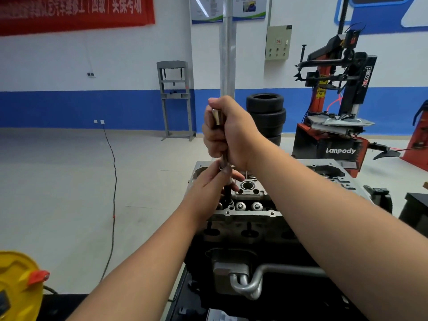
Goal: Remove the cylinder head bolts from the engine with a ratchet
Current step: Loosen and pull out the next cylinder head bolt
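Head view takes in a wide workshop floor [69,181] — pale, open to the left of the engine and back to the blue-banded wall [69,107]. A black cable [113,181] trails across that open floor from a wall socket. Right of the engine the room is crowded: a red and black tyre changer [333,126] stands near, marked "Lanpody" on its base and "power" on its upright arm. A stack of tyres [266,112] sits behind the hands, just beside a metal pillar [227,54], and a grey press frame [176,100] stands against the wall. A red banner [74,12] with white characters hangs top left; the characters are too blurred to read.

Engine [245,218] fills the lower middle, its cylinder head on top with valve springs and a round bore showing. A silver pipe [261,276] curves across its near face. A yellow reel [16,286] sits at the lower left corner.

Right hand [229,133] is raised above the head, fingers wrapped tight round the ratchet [220,135] handle, which stands nearly upright — its metal end pokes out above the fist. Left hand [213,184] is lower, fingers pinching the dark extension where it drops into the cylinder head at the far left end. The bolt itself is hidden down in the head.
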A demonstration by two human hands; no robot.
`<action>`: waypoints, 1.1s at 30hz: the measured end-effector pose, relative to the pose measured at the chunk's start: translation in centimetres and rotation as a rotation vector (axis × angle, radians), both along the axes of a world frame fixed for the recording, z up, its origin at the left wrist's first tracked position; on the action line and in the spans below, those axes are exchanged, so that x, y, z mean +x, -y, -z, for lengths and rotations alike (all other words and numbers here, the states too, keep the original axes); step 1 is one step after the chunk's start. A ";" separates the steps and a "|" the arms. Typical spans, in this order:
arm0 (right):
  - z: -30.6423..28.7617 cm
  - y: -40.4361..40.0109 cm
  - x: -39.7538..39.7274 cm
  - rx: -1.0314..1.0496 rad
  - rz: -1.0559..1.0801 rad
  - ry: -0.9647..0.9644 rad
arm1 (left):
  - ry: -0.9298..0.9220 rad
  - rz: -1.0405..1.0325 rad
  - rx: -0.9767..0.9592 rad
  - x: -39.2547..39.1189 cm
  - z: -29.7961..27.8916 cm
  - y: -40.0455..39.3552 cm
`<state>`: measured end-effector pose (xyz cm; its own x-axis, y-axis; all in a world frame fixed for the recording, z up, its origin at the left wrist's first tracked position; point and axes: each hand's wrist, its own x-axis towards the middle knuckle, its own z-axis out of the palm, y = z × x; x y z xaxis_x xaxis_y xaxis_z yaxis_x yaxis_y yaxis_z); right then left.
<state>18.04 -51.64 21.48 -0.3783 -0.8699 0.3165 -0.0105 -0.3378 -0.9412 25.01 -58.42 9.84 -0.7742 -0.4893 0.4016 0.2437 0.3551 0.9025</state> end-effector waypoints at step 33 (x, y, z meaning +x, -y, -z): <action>-1.3 -0.3 0.7 0.108 0.023 -0.031 | -0.047 -0.052 -0.032 0.0 -0.2 -0.1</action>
